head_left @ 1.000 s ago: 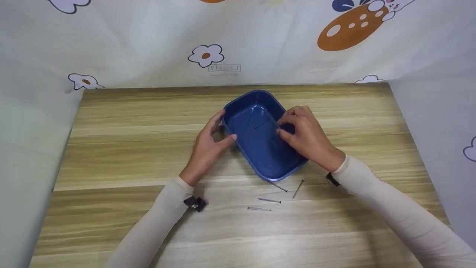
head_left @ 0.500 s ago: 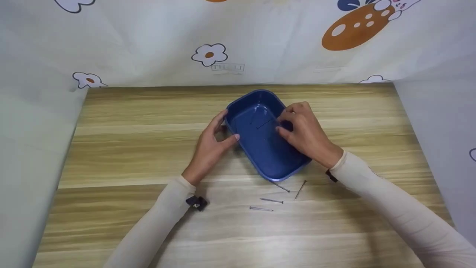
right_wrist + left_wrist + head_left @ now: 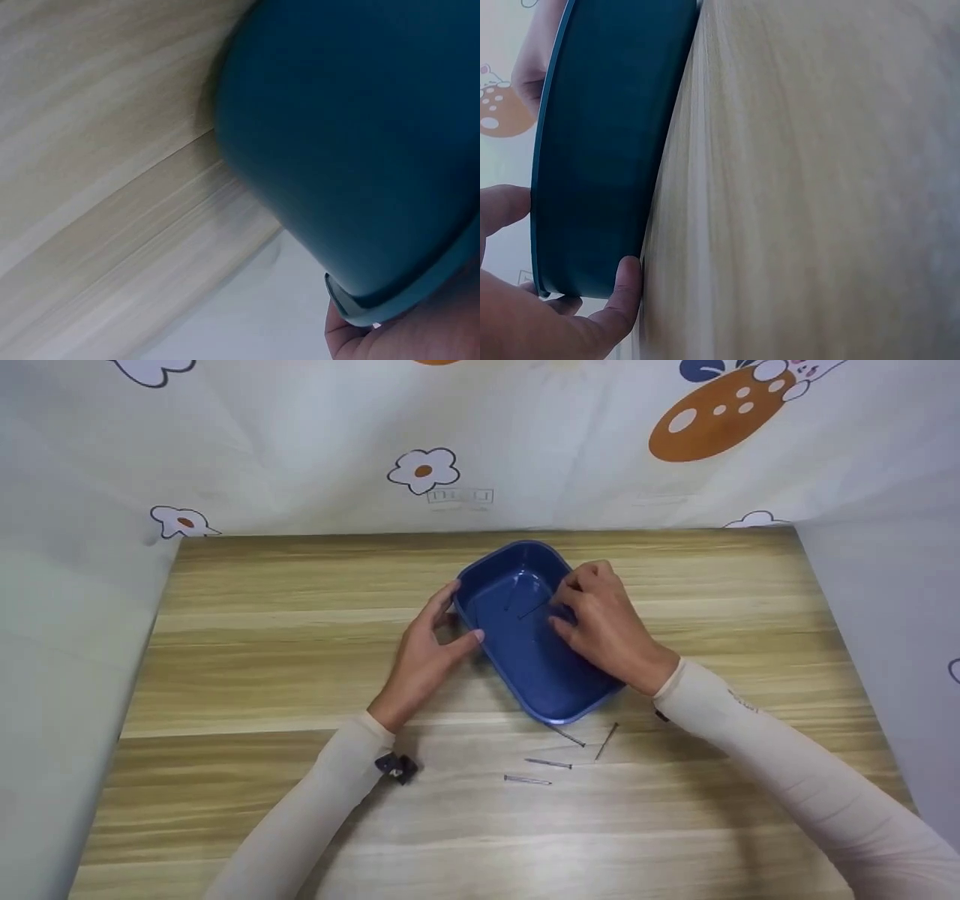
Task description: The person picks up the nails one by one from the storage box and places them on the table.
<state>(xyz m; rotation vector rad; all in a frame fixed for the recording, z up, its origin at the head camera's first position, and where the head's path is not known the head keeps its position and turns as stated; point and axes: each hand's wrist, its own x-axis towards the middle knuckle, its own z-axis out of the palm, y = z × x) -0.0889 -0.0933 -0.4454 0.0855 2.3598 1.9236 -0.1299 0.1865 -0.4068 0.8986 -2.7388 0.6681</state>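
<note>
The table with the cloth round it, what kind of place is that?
Probably a small makeshift work corner, not a workshop: a wooden table walled in by flower-printed cloth, bearing only a blue tray and a few loose nails.

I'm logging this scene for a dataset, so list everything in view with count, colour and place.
tray: one, blue, middle of the table
nails in tray: two or so, dark, on its floor
nails on table: four, grey, just before the tray
table: one, light wood
cloth backdrop: white, flower print, behind and beside the table
left hand: grips the tray's left wall
right hand: fingers over the tray's right rim
</note>
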